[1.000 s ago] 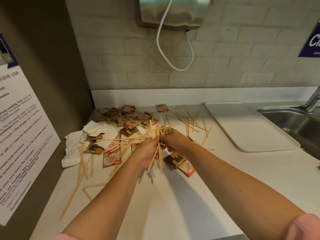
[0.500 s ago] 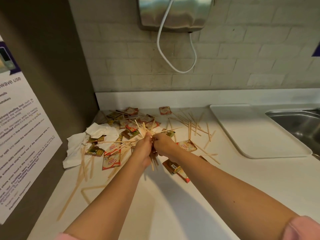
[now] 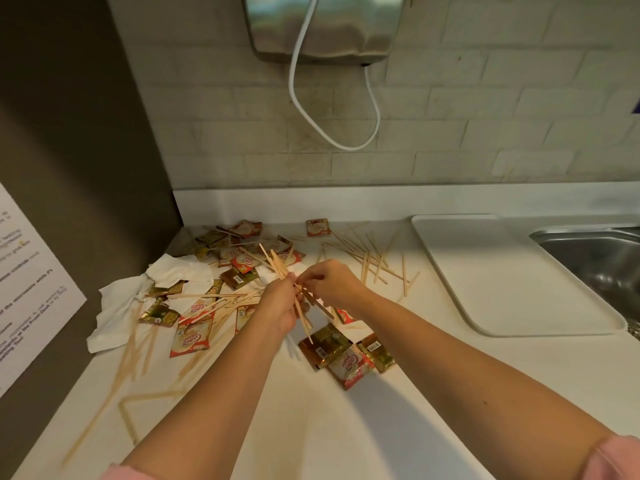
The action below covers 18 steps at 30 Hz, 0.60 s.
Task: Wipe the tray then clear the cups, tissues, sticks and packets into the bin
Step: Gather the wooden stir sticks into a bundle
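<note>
I am facing a pale brick wall (image 3: 485,109) where a steel dispenser (image 3: 325,26) is hanging above my white surface (image 3: 346,427).

A shared office pantry: steel sink (image 3: 595,261) set in a white worktop (image 3: 346,427), printed microwave-use notice (image 3: 31,282), scattered creamer packets (image 3: 242,261).

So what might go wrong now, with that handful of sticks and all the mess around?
The bundle of sticks in the left hand fans out unevenly, so a few may slip free while the right hand tidies them. No bin is in view, so carrying them off could drop some. Loose sticks lie beside the tray and could get knocked onto it.
</note>
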{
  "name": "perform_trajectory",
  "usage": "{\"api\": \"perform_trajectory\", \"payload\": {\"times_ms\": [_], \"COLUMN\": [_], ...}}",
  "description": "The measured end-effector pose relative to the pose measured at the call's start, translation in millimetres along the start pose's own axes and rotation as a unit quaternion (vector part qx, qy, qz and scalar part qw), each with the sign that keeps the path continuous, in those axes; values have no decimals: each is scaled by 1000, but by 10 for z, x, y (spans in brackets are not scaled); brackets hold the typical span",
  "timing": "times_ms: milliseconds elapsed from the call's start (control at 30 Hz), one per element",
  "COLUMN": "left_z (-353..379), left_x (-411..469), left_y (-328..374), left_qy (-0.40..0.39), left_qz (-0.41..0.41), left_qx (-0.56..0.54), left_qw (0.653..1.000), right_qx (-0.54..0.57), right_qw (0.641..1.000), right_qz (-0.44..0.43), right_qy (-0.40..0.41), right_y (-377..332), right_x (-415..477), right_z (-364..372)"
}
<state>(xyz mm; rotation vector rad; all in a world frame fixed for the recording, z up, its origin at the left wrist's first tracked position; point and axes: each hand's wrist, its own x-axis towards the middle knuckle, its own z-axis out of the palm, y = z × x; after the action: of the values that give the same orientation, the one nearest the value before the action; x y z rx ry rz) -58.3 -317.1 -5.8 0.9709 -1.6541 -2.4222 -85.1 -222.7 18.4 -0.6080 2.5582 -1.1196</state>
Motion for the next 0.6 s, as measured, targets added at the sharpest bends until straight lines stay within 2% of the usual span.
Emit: {"api": "perform_trajectory", "payload": {"times_ms": [133, 300, 367, 467, 600], "left_z": [125, 243, 279, 308, 374], "left_x": [62, 141, 162, 221, 306], "left_y": [22, 42, 45, 37, 13], "left_qy": [7, -8, -13, -12, -10], "left_qz": [3, -2, -2, 2, 9], "left_qx": [20, -23, -27, -18, -4], "left_qw": [1000, 1000, 1000, 1000, 1000], "right_qx": [-19, -162, -230, -297, -288], "right_qw": [998, 966, 947, 925, 937], "right_qz": [35, 152, 193, 234, 193], "right_qy": [47, 130, 114, 22, 43], "right_y": [281, 869, 1016, 1109, 1131], "right_x": [136, 334, 321, 299, 421], "right_z": [-291, -679, -805, -899, -837]}}
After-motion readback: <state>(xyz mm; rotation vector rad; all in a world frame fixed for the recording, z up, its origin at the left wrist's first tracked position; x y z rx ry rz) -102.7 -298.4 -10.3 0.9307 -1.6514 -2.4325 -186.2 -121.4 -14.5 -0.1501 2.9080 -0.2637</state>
